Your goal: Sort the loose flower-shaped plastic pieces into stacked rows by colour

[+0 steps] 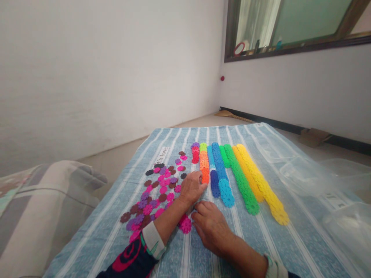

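Note:
My left hand (193, 188) is at the near end of a row of orange flower-shaped plastic discs (204, 164). Its fingers are bent and closed against the edge of the lowest orange disc. Close by on the right is my right hand (213, 226), low over the cloth with its fingers curled; whatever lies inside them is hidden. A bright pink disc (185, 224) sits just left of its fingertips. Loose pink, purple, brown and black discs (162, 189) spread around and beyond my left forearm.
Overlapping rows of dark blue discs (215, 183), light blue discs (226, 193), green discs (240, 181) and yellow discs (266, 189) run to the right. A short red row (195, 154) lies farther left. Clear plastic containers (348, 227) stand on the right of the striped cloth (107, 227).

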`<state>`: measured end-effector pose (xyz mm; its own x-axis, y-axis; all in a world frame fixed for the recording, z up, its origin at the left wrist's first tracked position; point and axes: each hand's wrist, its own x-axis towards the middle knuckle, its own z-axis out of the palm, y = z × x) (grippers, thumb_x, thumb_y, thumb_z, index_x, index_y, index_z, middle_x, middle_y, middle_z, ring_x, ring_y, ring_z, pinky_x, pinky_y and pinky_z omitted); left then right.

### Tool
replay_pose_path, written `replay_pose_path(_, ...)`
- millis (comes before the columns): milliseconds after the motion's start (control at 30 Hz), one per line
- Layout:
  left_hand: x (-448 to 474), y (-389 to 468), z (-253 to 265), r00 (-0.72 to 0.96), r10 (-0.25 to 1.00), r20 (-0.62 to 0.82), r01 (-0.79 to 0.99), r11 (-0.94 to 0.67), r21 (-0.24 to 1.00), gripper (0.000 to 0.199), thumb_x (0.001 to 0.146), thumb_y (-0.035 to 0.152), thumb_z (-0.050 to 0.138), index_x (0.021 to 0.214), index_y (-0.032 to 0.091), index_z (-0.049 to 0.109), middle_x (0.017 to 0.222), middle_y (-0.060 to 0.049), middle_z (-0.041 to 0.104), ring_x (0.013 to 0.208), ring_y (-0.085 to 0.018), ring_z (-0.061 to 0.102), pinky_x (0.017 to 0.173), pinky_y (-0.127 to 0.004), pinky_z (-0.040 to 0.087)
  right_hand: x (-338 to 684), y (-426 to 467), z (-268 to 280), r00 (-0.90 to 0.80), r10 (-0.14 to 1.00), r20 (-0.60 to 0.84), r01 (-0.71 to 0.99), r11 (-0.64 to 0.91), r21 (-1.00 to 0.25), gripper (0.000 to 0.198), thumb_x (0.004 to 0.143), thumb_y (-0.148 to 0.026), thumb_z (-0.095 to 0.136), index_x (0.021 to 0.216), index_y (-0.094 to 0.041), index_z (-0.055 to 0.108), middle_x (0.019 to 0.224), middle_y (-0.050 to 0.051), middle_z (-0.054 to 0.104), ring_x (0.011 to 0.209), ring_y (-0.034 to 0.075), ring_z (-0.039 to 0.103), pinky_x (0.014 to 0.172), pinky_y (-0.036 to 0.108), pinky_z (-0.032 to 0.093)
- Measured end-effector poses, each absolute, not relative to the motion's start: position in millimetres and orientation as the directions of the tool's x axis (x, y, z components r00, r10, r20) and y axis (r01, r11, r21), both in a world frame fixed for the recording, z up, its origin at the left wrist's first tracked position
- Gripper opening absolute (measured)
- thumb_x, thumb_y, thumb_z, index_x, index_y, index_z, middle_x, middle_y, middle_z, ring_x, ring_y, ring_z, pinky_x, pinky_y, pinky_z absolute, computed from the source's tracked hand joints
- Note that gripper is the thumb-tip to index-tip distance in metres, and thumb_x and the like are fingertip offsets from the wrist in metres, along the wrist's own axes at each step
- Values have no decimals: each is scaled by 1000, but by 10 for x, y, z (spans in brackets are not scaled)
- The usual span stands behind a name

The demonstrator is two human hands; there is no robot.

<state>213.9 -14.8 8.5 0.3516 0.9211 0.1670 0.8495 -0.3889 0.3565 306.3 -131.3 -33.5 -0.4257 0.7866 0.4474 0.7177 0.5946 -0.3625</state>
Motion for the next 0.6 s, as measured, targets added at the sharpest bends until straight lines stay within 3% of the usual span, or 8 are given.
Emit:
replay_pose_path(167,2198,-214,45,330,927,179,878,-371,304,17,80,34,63,85,20,55,86,-6,65,87,-22,58,76,-32,41,3068,-1307,-344,-426,785,449,714,597,-367,9,86,-13,57,93,-18,61,99,7,60,94,24,51,81,38,44)
replay_pose_path(433,2257,-234,49,347,924,160,904,-375,205,15,86,32,57,94,19,57,96,-10,65,94,-24,59,79,-34,43,3073,-1311,-325,-428,781,456,707,603,-370,10,86,-13,57,93,-18,62,97,7,61,94,24,51,80,38,43)
replay_pose_path(600,2256,-240,42,360,919,159,897,-388,211,14,86,30,56,95,18,56,99,-10,65,97,-24,58,82,-33,43,3070,-1319,-310,-422,783,457,702,601,-381,11,85,-12,59,93,-17,62,99,7,61,95,24,51,82,38,43)
